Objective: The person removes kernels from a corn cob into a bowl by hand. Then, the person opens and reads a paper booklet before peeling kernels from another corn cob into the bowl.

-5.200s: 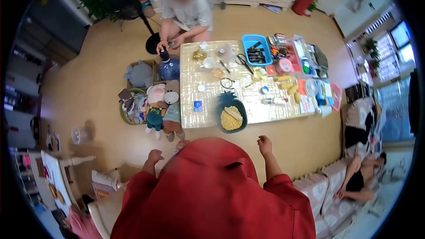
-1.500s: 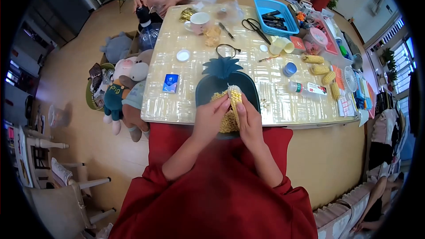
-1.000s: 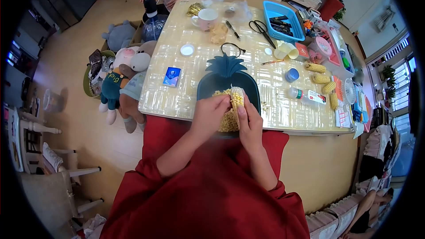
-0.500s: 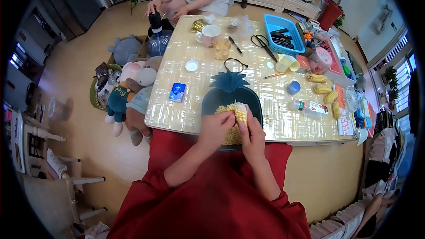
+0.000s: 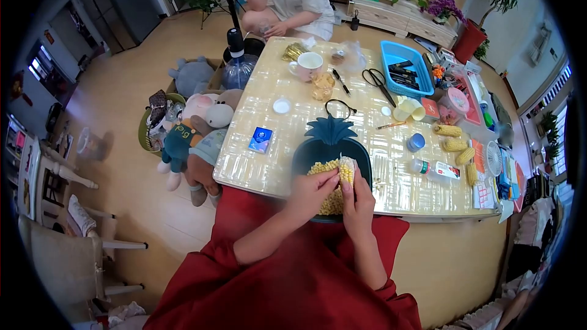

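My right hand [image 5: 359, 203] is wrapped around a partly stripped corn cob [image 5: 347, 172], held upright with its pale bare end at the top. My left hand [image 5: 310, 194] is closed, thumb and fingertips pinched against the cob's left side; any loose kernels between them are hidden. Both hands are over a dark teal pineapple-shaped tray [image 5: 362, 154] with a leafy top. Loose yellow corn kernels [image 5: 323, 168] lie in it, partly covered by my left hand.
Several corn cobs [image 5: 455, 145] lie on the right of the table [image 5: 244, 165], near a clear bottle [image 5: 433, 169] and blue-lidded jar [image 5: 416, 142]. Scissors [image 5: 380, 85], a mug [image 5: 307, 67] and a blue basket [image 5: 422, 88] stand farther back. Another person [image 5: 293, 0] sits beyond the table.
The view has shifted, so the table appears lower and farther right. The other person's hand has left the water pump and is raised near the head. My hands stay at the cob.
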Motion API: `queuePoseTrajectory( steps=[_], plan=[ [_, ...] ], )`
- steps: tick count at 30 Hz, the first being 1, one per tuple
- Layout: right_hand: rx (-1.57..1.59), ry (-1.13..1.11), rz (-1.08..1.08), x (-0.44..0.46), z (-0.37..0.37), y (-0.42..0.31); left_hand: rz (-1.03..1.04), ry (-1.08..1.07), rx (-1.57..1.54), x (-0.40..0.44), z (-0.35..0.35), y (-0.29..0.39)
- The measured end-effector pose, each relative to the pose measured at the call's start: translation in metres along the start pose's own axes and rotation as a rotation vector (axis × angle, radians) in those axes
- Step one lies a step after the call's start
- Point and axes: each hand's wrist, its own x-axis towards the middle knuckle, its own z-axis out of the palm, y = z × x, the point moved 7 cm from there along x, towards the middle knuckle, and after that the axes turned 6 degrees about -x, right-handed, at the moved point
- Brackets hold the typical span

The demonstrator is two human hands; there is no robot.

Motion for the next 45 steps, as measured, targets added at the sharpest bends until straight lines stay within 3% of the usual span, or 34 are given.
queuePoseTrajectory(
  steps=[6,12,21,26,29,33,36,45],
  plan=[
    [-0.103,-0.003,-0.046,-0.004,0.006,0.004,-0.026,0.064,-0.121,-0.003,0.001,0.002],
    [-0.087,-0.094,-0.006,-0.005,0.01,0.009,-0.201,0.105,-0.311,0.001,-0.004,-0.011],
    [-0.001,-0.292,0.028,-0.007,0.015,0.001,-0.232,0.028,-0.416,0.001,-0.011,-0.015],
    [-0.026,-0.219,-0.032,-0.007,0.015,0.007,-0.163,0.038,-0.313,0.0,-0.013,-0.022],
    [-0.07,-0.187,-0.036,-0.007,0.014,0.002,-0.119,0.046,-0.007,-0.007,-0.015,-0.025],
    [-0.107,-0.187,-0.019,-0.005,0.014,0.001,-0.159,0.117,-0.267,-0.011,-0.006,-0.017],
    [-0.117,-0.175,-0.043,-0.007,0.014,0.001,-0.072,0.05,-0.088,-0.006,-0.01,-0.02],
    [-0.172,-0.145,-0.133,-0.009,0.015,-0.006,-0.199,0.059,-0.29,-0.006,-0.02,-0.02]
  ],
)
